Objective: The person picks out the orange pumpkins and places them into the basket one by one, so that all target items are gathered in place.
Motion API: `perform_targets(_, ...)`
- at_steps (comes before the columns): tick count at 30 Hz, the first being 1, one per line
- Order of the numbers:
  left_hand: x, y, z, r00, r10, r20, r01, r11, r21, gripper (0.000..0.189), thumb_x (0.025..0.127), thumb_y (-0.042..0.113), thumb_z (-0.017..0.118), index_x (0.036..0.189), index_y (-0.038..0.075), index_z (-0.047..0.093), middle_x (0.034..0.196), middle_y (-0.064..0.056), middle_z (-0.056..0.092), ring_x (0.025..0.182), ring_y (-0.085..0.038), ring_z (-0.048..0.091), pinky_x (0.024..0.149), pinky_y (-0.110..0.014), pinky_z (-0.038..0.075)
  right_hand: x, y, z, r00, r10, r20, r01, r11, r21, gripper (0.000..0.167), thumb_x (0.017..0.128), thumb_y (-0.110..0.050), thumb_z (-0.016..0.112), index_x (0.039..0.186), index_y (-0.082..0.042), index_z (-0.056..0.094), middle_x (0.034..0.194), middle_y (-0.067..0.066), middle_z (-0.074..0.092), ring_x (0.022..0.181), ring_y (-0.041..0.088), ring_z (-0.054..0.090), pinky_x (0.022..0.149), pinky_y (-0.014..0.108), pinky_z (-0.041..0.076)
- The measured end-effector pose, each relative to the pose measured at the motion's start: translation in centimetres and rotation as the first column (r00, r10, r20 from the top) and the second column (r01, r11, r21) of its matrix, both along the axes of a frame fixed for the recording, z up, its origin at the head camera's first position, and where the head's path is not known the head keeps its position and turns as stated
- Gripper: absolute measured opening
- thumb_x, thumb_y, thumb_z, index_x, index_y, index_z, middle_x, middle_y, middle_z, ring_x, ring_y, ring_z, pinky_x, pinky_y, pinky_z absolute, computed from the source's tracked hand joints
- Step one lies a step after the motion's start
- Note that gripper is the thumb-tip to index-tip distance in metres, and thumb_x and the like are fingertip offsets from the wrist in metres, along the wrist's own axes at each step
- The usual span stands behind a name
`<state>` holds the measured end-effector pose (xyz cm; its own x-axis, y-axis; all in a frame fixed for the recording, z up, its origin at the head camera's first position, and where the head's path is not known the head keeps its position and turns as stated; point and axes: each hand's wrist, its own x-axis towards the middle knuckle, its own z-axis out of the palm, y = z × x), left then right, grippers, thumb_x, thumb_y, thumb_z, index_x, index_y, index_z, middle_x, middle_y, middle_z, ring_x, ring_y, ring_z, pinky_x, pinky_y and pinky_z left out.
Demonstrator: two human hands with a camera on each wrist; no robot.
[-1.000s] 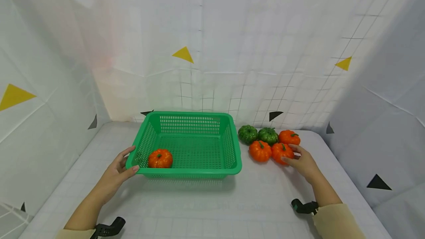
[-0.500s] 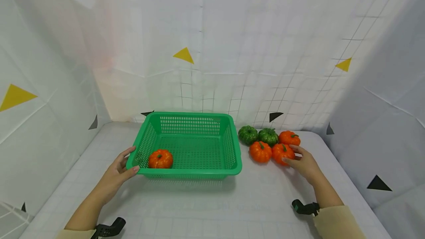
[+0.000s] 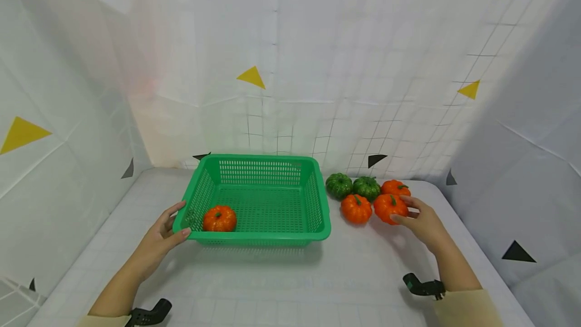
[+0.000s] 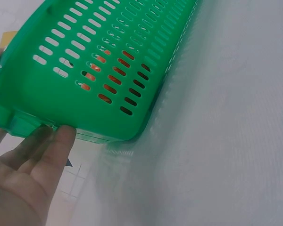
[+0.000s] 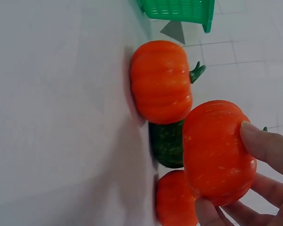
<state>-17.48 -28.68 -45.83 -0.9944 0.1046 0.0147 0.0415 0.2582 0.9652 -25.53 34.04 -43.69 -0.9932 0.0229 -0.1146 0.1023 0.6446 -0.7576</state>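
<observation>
An orange pumpkin [image 3: 389,208] with a green stem is pinched between the thumb and fingers of my right hand [image 3: 423,221]; the right wrist view shows this pumpkin [image 5: 217,153] raised off the table. My left hand [image 3: 156,241] grips the near left corner of a green plastic basket [image 3: 254,236], thumb over the rim. Inside the basket, at its near left, sits one orange pumpkin [image 3: 220,218]. Beside the held one, another orange pumpkin [image 3: 356,209] rests on the table, and a third [image 3: 395,187] lies behind it. Two green pumpkins, one left [image 3: 339,186] and one right [image 3: 366,188], stand at the back.
A white table [image 3: 281,286] spreads under everything. White sheets [image 3: 299,64] with yellow and black triangles close off the back and both sides. Each wrist carries a black camera mount, such as the right mount [image 3: 423,285].
My right hand has lifted the pinched pumpkin slightly and moved it a little to the right, away from the neighbouring orange pumpkin. The left hand and basket stay in place.
</observation>
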Motion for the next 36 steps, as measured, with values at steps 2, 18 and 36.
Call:
perform_targets(2,0.0,0.0,-0.1,1.0,0.003,0.001,-0.003,1.0,-0.003,0.077,0.1,0.017,0.063,0.16,0.015,0.015,0.157,-0.03,0.025,0.117,-0.007,0.053,0.088,-0.018,0.049,0.2,-0.2,0.4,1.0,0.001,0.0,-0.001,1.0,0.001,0.092,0.089,-0.044,0.075,0.156,-0.001,0.028,0.153,0.031,0.03,0.133,0.051,0.038,0.1,0.059,0.045)
perform_targets(18,0.0,-0.1,-0.4,1.0,0.003,-0.006,-0.003,1.0,-0.001,0.076,0.1,0.017,0.063,0.16,0.016,0.016,0.156,-0.03,0.027,0.114,-0.003,0.053,0.088,-0.019,0.05,1.9,-2.5,3.3,0.996,0.084,-0.044,-0.082,0.996,0.029,0.091,0.087,-0.046,0.077,0.155,-0.004,0.033,0.154,0.026,0.035,0.132,0.049,0.041,0.096,0.061,0.047)
perform_targets(36,0.0,-0.1,-0.3,1.0,0.004,-0.008,-0.004,1.0,-0.002,0.076,0.1,0.018,0.062,0.16,0.016,0.016,0.155,-0.031,0.028,0.112,0.001,0.053,0.088,-0.019,0.049,2.3,-6.1,7.5,0.975,0.194,-0.107,-0.191,0.981,0.035,0.082,0.086,-0.043,0.078,0.151,-0.007,0.042,0.146,0.024,0.046,0.126,0.045,0.051,0.094,0.057,0.05)
